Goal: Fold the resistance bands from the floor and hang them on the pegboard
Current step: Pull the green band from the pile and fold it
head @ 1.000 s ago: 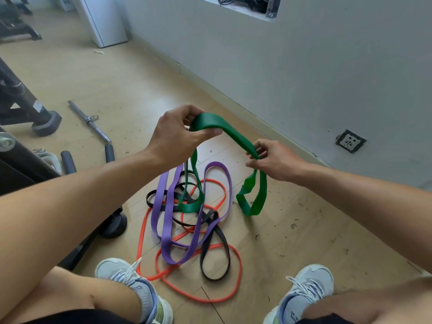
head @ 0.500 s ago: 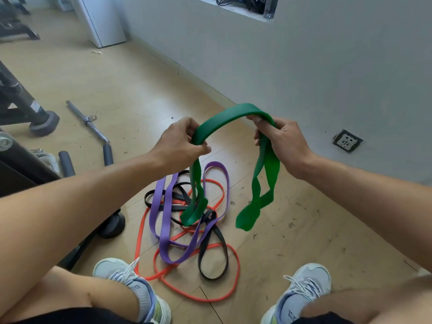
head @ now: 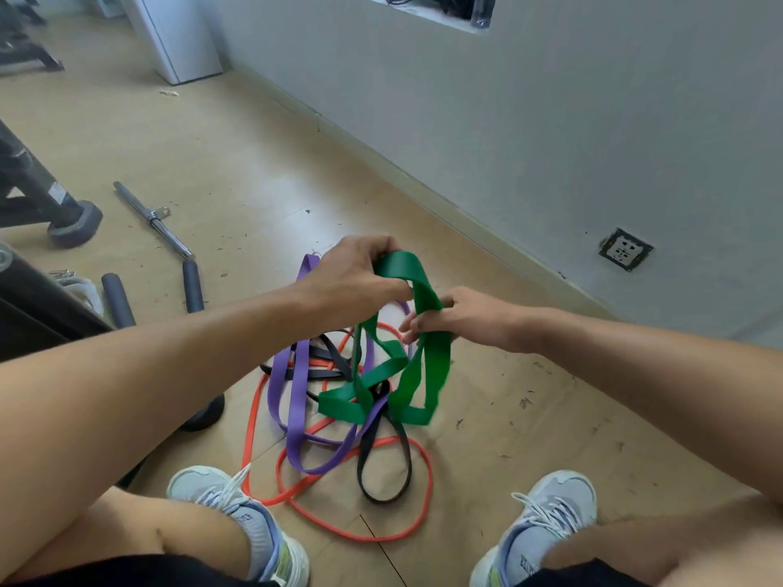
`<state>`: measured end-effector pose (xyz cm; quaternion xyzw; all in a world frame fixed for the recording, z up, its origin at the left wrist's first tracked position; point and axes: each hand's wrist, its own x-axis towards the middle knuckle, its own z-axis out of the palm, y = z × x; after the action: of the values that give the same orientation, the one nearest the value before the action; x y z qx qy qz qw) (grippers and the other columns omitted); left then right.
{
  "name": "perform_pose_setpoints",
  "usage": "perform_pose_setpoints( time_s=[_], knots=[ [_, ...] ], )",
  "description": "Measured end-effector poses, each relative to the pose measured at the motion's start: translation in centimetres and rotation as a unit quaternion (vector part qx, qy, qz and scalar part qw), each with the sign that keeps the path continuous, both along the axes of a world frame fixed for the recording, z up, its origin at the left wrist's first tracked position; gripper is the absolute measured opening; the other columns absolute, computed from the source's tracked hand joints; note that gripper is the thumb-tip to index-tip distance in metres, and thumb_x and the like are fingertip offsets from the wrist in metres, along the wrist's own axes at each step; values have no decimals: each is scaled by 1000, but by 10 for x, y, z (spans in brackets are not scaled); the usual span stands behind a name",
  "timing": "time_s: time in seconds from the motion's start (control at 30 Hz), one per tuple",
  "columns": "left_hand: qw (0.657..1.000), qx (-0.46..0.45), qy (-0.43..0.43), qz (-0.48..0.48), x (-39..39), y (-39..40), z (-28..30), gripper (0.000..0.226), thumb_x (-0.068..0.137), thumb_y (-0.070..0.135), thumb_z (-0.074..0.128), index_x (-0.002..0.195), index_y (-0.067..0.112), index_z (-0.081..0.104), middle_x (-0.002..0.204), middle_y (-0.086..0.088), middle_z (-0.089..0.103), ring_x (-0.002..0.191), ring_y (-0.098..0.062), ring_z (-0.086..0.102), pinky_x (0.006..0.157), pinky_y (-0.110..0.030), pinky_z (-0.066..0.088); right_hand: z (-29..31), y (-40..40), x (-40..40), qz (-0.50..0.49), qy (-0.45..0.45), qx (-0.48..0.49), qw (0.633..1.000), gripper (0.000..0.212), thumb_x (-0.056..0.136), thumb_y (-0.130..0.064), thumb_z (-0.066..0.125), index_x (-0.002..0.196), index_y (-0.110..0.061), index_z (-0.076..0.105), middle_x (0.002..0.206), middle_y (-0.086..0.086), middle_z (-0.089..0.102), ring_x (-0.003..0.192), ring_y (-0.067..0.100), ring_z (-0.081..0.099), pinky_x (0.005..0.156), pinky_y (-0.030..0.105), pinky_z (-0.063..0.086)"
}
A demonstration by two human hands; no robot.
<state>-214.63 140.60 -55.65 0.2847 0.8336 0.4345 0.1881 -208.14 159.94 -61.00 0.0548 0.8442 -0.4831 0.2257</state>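
Wooden gym floor (head: pixel 262 171) runs to a grey wall, seen from the head camera. Above the tangle of bands, the left hand (head: pixel 356 277) grips the green band's (head: pixel 423 366) top fold while the right hand (head: pixel 457 315) pinches a lower loop. Folding looks barely begun: purple band (head: pixel 292 400), orange band (head: pixel 254 421) and black band (head: pixel 383 476) lie beneath the green band, unfolded. No pegboard shows.

A: Quick count, bands?
B: 4 total: 1 green band (head: pixel 428 366), 1 purple band (head: pixel 292 400), 1 orange band (head: pixel 406 529), 1 black band (head: pixel 383 493).
A: Hands?
B: 2, left hand (head: pixel 351 277) & right hand (head: pixel 462 317).
A: Shoes?
B: 2 sneakers (head: pixel 546 519).
A: Other?
B: 1 metal bar (head: pixel 148 216), 1 wall socket (head: pixel 626 249).
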Motion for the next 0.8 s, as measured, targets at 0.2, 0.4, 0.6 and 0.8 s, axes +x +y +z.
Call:
perform_pose_setpoints(
  time_s=[0.2,0.4,0.6,0.8],
  knots=[
    [998,-1,-45,38,-5,-2,2,41,64,39,95,77,20,62,57,10,58,49,-6,51,46,-17,41,-13,7,-8,34,15,42,998,19,98,-25,63,112,-25,75,114,2,78,108,19,73,103,36,55],
    [992,77,-28,93,-16,-6,2,43,70,48,89,76,20,56,66,4,47,55,-7,43,50,-19,39,-26,19,-8,32,12,76,996,21,96,-28,64,106,-16,78,107,7,77,102,22,70,94,37,52],
    [986,117,-43,111,-23,-10,0,41,68,45,89,80,18,61,78,-1,66,73,-14,63,65,-21,53,-42,34,-4,128,-72,180,973,28,87,-26,79,115,-18,75,111,-1,78,104,19,72,100,39,56],
    [956,178,-19,234,-40,-21,7,51,59,58,84,85,20,63,84,1,70,68,-10,71,80,-33,63,-58,53,4,150,-102,236,955,4,90,-22,78,91,-25,75,93,-8,75,96,17,70,82,29,53]
  ],
)
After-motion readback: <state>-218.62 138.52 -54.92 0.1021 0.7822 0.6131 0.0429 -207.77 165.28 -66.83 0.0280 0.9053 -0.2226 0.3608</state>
